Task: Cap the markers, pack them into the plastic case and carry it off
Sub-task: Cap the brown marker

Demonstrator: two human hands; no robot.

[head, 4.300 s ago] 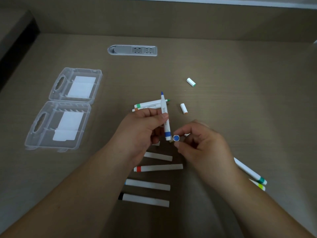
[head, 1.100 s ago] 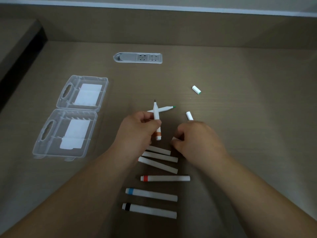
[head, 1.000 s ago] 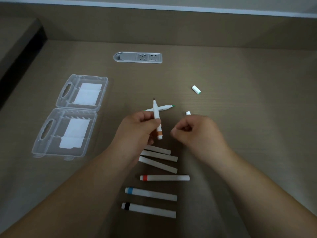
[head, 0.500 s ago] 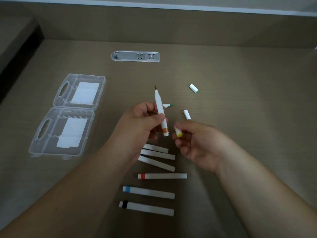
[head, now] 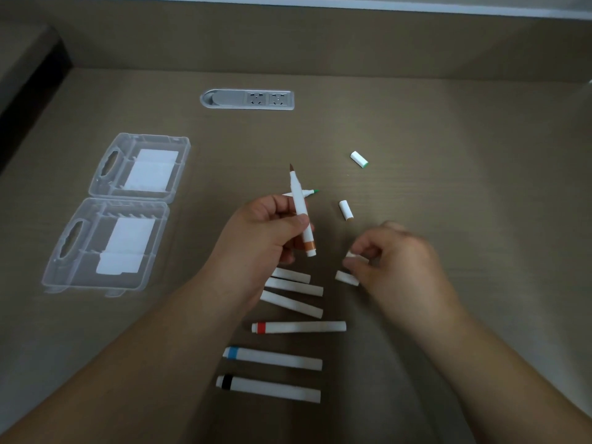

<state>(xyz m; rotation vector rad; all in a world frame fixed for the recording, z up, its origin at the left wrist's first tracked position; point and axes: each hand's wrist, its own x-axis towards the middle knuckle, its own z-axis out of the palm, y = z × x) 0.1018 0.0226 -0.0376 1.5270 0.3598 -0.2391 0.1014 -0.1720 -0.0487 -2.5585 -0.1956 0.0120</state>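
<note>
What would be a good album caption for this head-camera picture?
Left hand holds an uncapped orange marker upright while the right hand fingers a white cap.

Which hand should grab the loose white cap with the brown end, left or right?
Right. The right hand is nearest the white cap with the brown end, though blurred over other caps. The left hand grips the uncapped orange-banded marker.

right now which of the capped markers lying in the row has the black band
The black-banded marker, the row's bottom one, nearest the camera. Next up, the blue-banded marker, then the red-banded marker.
</note>
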